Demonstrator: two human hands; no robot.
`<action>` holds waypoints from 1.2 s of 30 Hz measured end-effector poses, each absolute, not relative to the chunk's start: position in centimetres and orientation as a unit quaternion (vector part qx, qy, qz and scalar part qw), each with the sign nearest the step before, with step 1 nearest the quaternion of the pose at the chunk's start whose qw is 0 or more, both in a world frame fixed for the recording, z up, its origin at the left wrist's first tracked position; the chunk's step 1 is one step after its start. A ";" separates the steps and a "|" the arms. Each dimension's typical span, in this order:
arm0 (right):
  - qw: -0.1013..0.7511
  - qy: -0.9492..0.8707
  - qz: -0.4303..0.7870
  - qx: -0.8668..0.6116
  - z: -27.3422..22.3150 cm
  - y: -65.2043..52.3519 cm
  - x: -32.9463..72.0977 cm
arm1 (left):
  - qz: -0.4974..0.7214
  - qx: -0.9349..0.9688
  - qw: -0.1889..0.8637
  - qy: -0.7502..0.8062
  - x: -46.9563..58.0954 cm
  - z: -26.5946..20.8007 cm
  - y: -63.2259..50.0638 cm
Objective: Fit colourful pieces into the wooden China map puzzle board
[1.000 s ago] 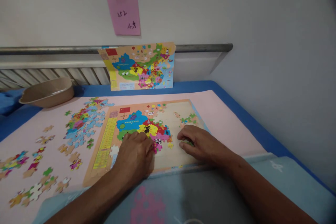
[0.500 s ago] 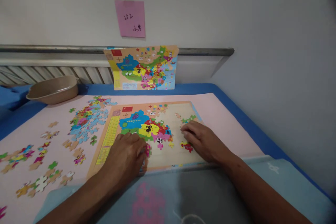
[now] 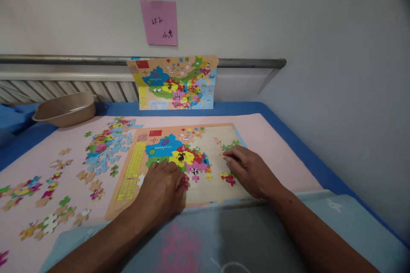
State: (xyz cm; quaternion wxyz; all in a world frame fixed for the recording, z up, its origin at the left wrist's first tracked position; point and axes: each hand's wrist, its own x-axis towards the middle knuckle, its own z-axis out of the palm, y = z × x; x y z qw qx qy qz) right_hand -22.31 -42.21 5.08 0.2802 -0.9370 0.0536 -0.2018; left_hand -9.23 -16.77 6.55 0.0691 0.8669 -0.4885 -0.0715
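Soft, even indoor light; edges bowed; corners perhaps slightly vignetted

- The left hand [image 3: 162, 187] is laid palm down on the lower left part of the puzzle board [image 3: 128, 179], over joined coloured pieces.
- The right hand [image 3: 248, 169] is rested on the bare right part of the board, fingers curled.
- A small red and yellow piece cluster [image 3: 227, 177] is seen just left of the right hand.
- Loose pieces [image 3: 105, 147] are spread on the pink mat [image 3: 275, 145], left of the left hand.
- A reference map [image 3: 175, 82] is propped against the wall, beyond both hands.
- A tan basin [image 3: 64, 110] is placed far left of the left hand.
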 end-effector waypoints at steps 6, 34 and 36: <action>0.280 0.049 -0.192 -0.939 5.1 -42.2 -22.3 | -0.062 0.863 0.077 -0.496 -9.4 6.7 -16.8; 0.293 0.118 -0.258 -0.913 5.4 -42.3 -22.4 | -0.044 0.859 0.088 -0.502 -9.9 6.4 -16.9; 0.297 0.124 -0.257 -0.911 5.5 -42.2 -22.4 | -0.044 0.859 0.090 -0.502 -9.8 6.4 -16.9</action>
